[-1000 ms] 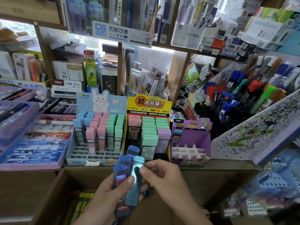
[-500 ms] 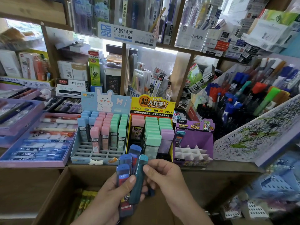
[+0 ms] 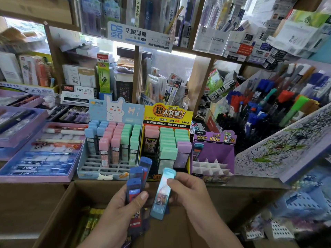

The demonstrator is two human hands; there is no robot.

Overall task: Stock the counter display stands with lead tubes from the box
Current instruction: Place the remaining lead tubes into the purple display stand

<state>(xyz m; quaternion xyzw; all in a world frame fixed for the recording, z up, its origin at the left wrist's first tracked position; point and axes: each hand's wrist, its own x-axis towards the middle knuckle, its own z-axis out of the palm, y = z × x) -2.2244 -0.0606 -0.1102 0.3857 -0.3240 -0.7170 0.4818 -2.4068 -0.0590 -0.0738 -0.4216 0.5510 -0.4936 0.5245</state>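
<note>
Left hand (image 3: 118, 212) grips a fan of dark-blue tubes (image 3: 137, 181), right hand (image 3: 189, 190) pinches one teal tube (image 3: 162, 193) beside them, over the open box (image 3: 59, 208), below the purple stand (image 3: 212, 154) on the table (image 3: 250, 181).

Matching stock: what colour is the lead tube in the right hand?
The lead tube is light blue; head view.

Cardboard box (image 3: 69, 204) partly out of frame
</note>
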